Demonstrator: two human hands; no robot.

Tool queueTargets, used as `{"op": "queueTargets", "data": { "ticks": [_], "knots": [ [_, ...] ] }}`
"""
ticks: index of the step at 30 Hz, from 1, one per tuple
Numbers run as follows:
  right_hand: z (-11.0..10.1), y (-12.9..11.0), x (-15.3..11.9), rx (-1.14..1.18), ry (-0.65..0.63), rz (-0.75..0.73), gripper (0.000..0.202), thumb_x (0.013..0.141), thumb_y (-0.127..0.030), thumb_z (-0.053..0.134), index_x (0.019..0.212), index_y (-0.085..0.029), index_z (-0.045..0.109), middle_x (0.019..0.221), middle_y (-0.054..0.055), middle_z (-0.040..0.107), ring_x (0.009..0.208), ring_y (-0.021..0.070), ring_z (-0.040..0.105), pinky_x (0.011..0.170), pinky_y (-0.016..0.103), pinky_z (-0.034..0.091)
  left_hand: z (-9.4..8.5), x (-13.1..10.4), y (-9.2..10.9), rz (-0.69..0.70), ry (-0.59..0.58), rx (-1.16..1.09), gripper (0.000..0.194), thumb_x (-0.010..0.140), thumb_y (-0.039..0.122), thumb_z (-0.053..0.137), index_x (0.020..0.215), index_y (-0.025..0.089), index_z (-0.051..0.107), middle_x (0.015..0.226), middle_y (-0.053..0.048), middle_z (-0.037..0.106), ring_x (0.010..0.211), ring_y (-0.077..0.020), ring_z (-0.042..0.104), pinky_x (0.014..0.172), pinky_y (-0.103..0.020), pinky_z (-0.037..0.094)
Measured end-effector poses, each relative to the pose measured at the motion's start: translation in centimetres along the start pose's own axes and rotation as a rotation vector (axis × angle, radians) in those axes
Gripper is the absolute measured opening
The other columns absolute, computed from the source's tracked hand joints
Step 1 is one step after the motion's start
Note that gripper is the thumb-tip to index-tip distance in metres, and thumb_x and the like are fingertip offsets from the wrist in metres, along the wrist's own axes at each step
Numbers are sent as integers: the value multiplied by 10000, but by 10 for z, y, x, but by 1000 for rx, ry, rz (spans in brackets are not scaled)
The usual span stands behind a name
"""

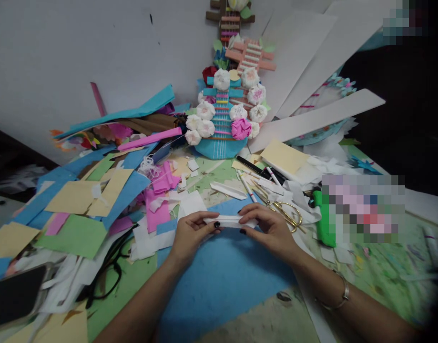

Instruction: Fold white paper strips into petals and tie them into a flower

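Observation:
Between my two hands is a narrow folded strip of white paper (229, 221), held level above a blue sheet (226, 281). My left hand (194, 233) pinches its left end, thumb in front and fingers behind. At the other end, my right hand (270, 231) grips the strip between thumb and fingertips. Gold-handled scissors (290, 215) lie just beyond my right hand. Another folded white paper piece (228, 190) rests on the table behind the strip.
A blue paper instrument (221, 136) with paper flowers stands against the wall. Coloured paper scraps (72, 236), black glasses (113, 271) and a phone (16, 295) lie left. On the right are a green bottle-like object (325, 221), black pens (252, 166) and a long white board (322, 119).

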State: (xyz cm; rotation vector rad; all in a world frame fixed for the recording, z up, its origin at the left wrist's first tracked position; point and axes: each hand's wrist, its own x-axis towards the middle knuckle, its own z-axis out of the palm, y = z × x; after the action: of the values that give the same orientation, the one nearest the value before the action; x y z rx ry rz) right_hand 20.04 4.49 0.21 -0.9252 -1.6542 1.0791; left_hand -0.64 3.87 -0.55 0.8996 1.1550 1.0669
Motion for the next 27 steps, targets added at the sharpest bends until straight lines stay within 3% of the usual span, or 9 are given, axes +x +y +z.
{"op": "queueTargets", "data": {
  "ticks": [5, 9, 14, 18, 23, 27],
  "knots": [
    [0, 4, -1, 54, 49, 44, 120, 781, -265, 648, 885, -210, 671, 964, 80, 628, 941, 204, 585, 810, 349, 480, 0, 0, -1, 24, 0, 25, 287, 639, 254, 767, 871, 104, 689, 646, -69, 715, 640, -175, 691, 612, -232, 545],
    [2, 9, -2, 166, 73, 145, 272, 764, -239, 664, 1034, -230, 632, 1020, 66, 627, 919, 181, 599, 798, 323, 488, 2, -2, 1, 65, 30, 50, 243, 654, 269, 753, 819, 105, 687, 643, -67, 713, 631, -175, 691, 614, -240, 549],
    [5, 10, -1, 306, 78, 241, 232, 699, -255, 718, 921, -204, 677, 1087, 82, 638, 955, 196, 616, 797, 316, 505, 3, -4, 3, 136, 79, 136, 178, 660, 246, 735, 783, 123, 694, 611, -42, 698, 578, -152, 669, 561, -214, 523],
    [7, 5, -1, 426, -4, 415, 243, 697, -269, 715, 918, -176, 676, 845, 60, 703, 678, 158, 668, 599, 271, 530, 3, -4, 2, 198, 122, 245, 121, 648, 215, 727, 742, 140, 711, 602, -20, 682, 510, -110, 611, 507, -189, 478],
    [9, 1, -1, 459, -5, 438, 187, 703, -280, 712, 826, -143, 680, 674, 39, 700, 626, 147, 673, 585, 250, 535, 4, -7, 0, 234, 133, 293, 140, 654, 235, 720, 755, 138, 711, 663, -30, 696, 536, -109, 608, 518, -190, 471],
    [8, 2, -2, 417, 21, 422, 179, 721, -284, 697, 819, -134, 680, 646, 40, 699, 589, 125, 652, 578, 234, 520, 6, -9, 0, 210, 110, 210, 410, 657, 244, 729, 1049, 154, 651, 649, 10, 680, 560, -94, 604, 548, -174, 474]
  ]
}}
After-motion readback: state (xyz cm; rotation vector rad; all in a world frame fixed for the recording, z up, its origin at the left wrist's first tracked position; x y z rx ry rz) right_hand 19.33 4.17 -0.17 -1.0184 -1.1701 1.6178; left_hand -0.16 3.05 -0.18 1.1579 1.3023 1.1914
